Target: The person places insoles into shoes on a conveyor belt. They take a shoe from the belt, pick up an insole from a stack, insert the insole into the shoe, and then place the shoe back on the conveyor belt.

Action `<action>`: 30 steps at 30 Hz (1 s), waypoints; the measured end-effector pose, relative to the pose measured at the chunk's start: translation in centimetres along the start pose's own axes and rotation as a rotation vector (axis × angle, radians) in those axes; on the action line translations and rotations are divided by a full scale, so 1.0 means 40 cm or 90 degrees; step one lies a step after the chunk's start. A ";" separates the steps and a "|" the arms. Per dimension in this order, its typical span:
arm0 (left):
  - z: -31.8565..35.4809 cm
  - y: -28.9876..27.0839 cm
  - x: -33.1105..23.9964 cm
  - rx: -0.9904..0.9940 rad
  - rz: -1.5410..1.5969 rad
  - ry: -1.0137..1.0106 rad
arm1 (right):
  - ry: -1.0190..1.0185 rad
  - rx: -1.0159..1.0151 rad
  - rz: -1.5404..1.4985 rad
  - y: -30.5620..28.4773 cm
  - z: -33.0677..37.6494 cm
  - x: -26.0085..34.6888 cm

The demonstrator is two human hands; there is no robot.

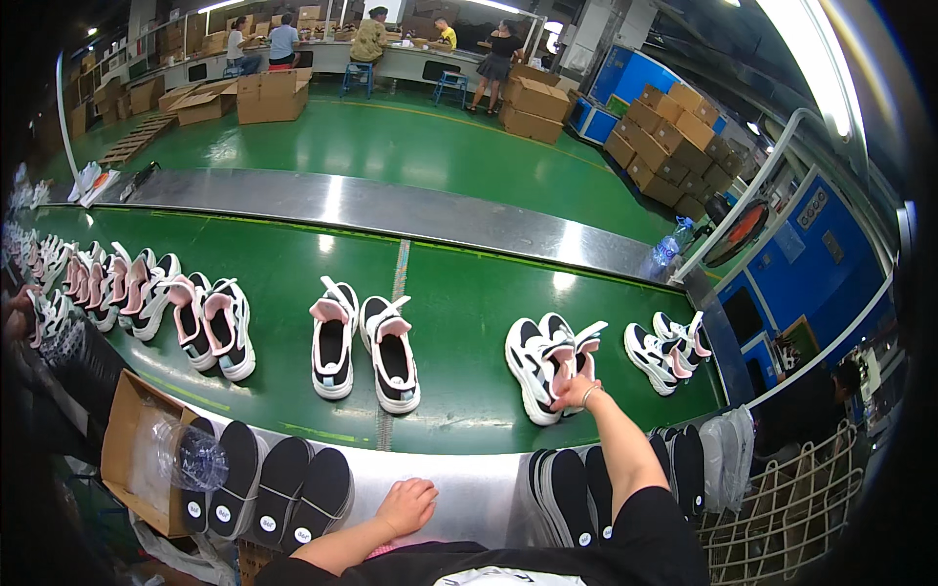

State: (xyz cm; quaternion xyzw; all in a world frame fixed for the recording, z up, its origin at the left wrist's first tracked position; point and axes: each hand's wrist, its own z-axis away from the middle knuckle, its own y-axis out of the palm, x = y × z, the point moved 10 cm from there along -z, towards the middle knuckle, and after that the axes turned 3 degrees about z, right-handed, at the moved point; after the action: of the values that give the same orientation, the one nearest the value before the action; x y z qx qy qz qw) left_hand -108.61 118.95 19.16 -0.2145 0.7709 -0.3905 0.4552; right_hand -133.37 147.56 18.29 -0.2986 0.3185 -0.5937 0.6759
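My right hand [575,393] reaches over the green belt and grips the heel of a white, black and pink sneaker [533,371], one of a pair standing close together. My left hand [408,506] rests on the metal edge near my body, its fingers curled, with nothing visible in them. A second pair of sneakers [391,356] stands upright at the middle of the belt. Farther right is another pair [666,354], lying tilted. Black insoles [327,496] stand in stacks left of my left hand, and more insoles [562,498] lie beside my right forearm.
A long row of sneakers [147,293] lines the belt [469,293] at left, beside another person's hand. An open carton [137,439] with clear plastic stands at lower left. A bottle [669,246] stands on the far metal ledge. A wire basket [782,498] is at right.
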 end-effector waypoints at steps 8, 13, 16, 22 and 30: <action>0.000 0.028 0.029 0.007 0.074 -0.061 | -0.213 -0.255 -0.420 -0.250 0.224 0.176; -0.043 -0.062 0.069 -0.217 0.388 -0.332 | -0.247 -0.297 -0.128 -0.212 0.481 0.363; -0.080 -0.149 -0.016 -0.256 0.335 -0.260 | -0.284 -0.342 0.005 -0.077 0.588 0.437; 0.029 0.037 0.022 0.008 0.328 -0.487 | -0.258 -0.219 0.033 0.198 0.626 0.476; -0.033 -0.104 -0.075 -0.197 0.251 -0.183 | -0.162 -0.398 -0.381 0.126 0.683 0.243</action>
State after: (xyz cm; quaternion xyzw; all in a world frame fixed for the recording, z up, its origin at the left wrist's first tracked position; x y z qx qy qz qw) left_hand -108.35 119.03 24.46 -0.1801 0.7756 -0.1379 0.5890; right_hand -107.93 139.20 30.52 -0.6384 0.2966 -0.5965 0.3855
